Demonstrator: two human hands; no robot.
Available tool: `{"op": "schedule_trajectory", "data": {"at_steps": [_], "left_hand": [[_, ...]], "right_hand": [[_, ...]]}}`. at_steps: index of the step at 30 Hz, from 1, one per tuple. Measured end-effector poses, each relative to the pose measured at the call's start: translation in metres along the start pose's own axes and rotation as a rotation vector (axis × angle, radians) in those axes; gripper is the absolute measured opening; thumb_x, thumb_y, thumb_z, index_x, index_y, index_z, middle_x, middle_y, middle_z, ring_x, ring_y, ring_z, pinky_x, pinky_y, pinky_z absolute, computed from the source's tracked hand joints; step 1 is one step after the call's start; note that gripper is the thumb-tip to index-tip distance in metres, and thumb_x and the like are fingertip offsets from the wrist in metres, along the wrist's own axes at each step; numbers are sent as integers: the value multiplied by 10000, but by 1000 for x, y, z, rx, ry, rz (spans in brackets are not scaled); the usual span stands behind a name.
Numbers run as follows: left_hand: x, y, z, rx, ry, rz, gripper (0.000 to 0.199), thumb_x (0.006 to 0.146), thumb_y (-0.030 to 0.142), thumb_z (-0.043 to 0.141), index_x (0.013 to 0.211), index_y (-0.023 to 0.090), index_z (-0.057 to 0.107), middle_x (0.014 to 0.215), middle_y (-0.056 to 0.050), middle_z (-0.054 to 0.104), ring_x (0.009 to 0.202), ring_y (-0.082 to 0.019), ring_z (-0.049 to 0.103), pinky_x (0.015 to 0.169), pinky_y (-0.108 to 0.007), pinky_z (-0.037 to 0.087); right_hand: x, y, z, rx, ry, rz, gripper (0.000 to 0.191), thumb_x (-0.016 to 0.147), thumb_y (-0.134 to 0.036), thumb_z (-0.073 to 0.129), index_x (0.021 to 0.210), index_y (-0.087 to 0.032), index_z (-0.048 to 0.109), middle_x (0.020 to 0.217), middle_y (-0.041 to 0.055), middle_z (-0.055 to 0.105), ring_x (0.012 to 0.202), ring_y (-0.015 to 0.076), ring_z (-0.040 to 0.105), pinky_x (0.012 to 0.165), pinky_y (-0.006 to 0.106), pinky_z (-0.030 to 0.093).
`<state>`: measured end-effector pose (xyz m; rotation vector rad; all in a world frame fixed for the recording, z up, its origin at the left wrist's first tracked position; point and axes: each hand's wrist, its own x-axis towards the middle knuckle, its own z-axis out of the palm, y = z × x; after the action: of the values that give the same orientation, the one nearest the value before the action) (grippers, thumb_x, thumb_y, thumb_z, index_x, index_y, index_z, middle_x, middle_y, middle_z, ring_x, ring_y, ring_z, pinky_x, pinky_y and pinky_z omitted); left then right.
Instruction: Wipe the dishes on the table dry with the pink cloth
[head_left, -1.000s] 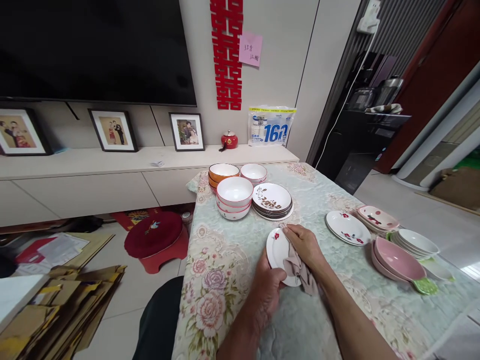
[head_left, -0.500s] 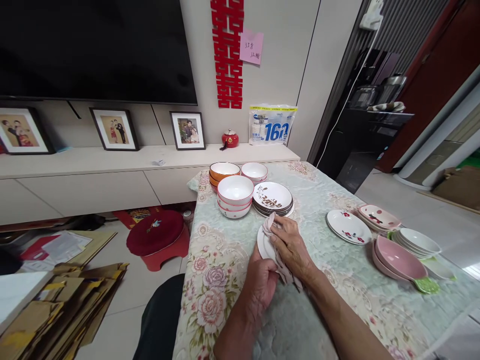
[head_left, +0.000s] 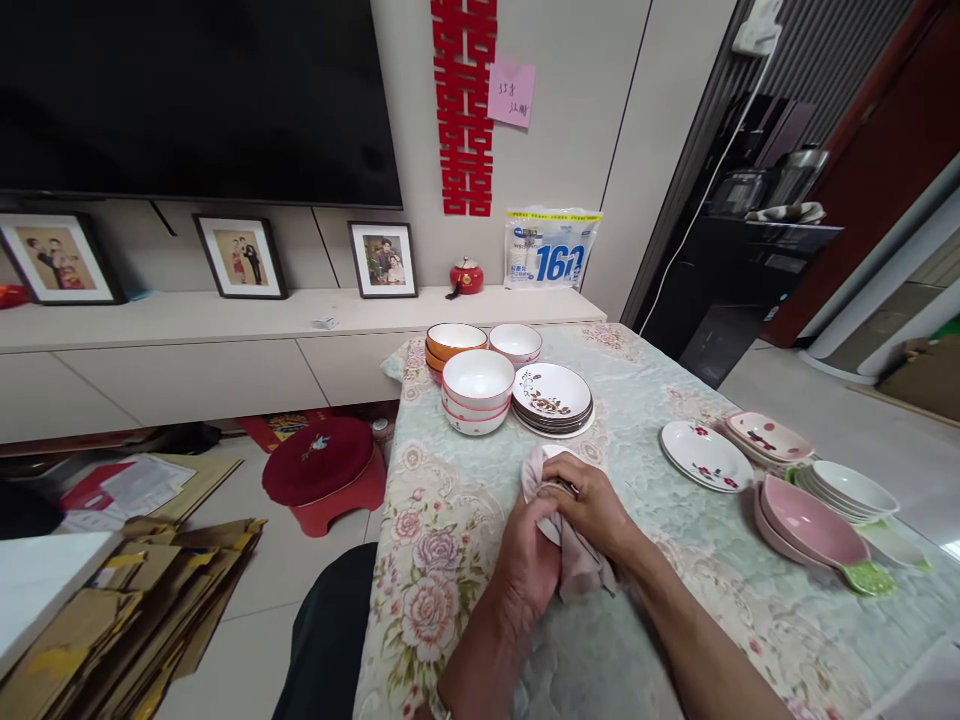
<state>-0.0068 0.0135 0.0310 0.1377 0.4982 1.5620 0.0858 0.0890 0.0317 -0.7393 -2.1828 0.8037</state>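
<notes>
A white plate [head_left: 551, 529], partly hidden, is held over the patterned surface [head_left: 480, 488], nearer its left edge than its right. It is clasped by the left hand [head_left: 527, 562], while a pinkish cloth [head_left: 583, 567] is gripped against it by the right hand [head_left: 594, 502]. Wiping seems in hand; turning the plate would call for a steady rim grip.

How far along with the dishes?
In hand: a plate in the left hand, cloth in the right hand. Possibly done: bowls and brown-flowered plates, stacked ahead. Possibly remaining: red-flowered plates and pink dishes on the right. Nothing visible confirms which group is finished.
</notes>
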Motion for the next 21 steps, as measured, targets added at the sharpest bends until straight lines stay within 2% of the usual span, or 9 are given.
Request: {"op": "schedule_trajectory", "data": {"at_steps": [2, 4, 6, 9, 12, 14, 17, 19, 21], "left_hand": [[2, 4, -1, -108, 39, -53, 314, 819, 223, 589, 1100, 119, 681, 1044, -103, 733, 1061, -258, 653, 898, -342, 503], [4, 7, -2, -170, 73, -96, 395, 888, 348, 538, 1182, 112, 652, 1129, -124, 719, 1099, -267, 644, 917, -358, 501], [6, 6, -2, -177, 96, -105, 448, 918, 410, 493, 1232, 123, 632, 1183, -129, 707, 1129, -280, 634, 926, -376, 503], [6, 0, 0, -141, 96, -57, 429, 937, 413, 468, 1217, 146, 652, 1223, -114, 698, 1181, -280, 611, 950, -378, 498], [5, -6, 3, -127, 85, -58, 416, 946, 401, 447, 1151, 133, 689, 1205, -122, 706, 1195, -285, 603, 957, -382, 501], [5, -6, 3, -148, 81, -80, 407, 942, 389, 455, 1135, 122, 694, 1191, -132, 709, 1189, -287, 606, 959, -380, 501], [6, -1, 0, -188, 101, -48, 395, 933, 365, 476, 1165, 116, 677, 1157, -135, 714, 1164, -270, 622, 975, -357, 487], [8, 5, -2, -198, 110, -14, 432, 935, 382, 461, 1199, 102, 658, 1130, -145, 717, 1142, -269, 632, 979, -361, 484], [11, 10, -4, -185, 115, 15, 481, 937, 422, 438, 1237, 103, 638, 1136, -152, 715, 1143, -283, 627, 977, -390, 487]], "right_hand": [[-1, -3, -6, 32, -135, 1, 71, 847, -157, 604, 822, -208, 648, 860, 10, 632, 832, 152, 602, 753, 259, 456], [-3, 0, -13, -20, -181, 33, 74, 842, -159, 612, 789, -206, 635, 848, 4, 624, 813, 149, 597, 740, 258, 449], [-6, 8, -17, -135, -114, 89, 78, 844, -167, 600, 781, -203, 628, 822, 7, 614, 795, 159, 592, 727, 269, 439], [-6, 19, -16, -303, 110, 154, 66, 852, -199, 578, 818, -196, 635, 813, 31, 611, 789, 187, 590, 727, 298, 435], [-3, 16, -8, -305, 251, 121, 67, 852, -218, 579, 855, -189, 639, 827, 48, 620, 793, 197, 593, 733, 310, 446], [-2, 7, -3, -206, 191, 45, 62, 854, -213, 585, 868, -197, 643, 839, 43, 632, 808, 191, 598, 745, 303, 457], [-1, -8, -3, -42, -62, -52, 75, 876, -212, 583, 880, -217, 657, 884, 30, 653, 855, 178, 609, 772, 288, 472], [-2, -10, -6, -36, -186, -65, 88, 888, -215, 579, 845, -217, 656, 874, 21, 648, 835, 167, 606, 751, 274, 470], [-4, -5, -12, -124, -203, -37, 109, 886, -207, 576, 797, -209, 638, 838, 12, 627, 794, 157, 594, 713, 261, 454]]}}
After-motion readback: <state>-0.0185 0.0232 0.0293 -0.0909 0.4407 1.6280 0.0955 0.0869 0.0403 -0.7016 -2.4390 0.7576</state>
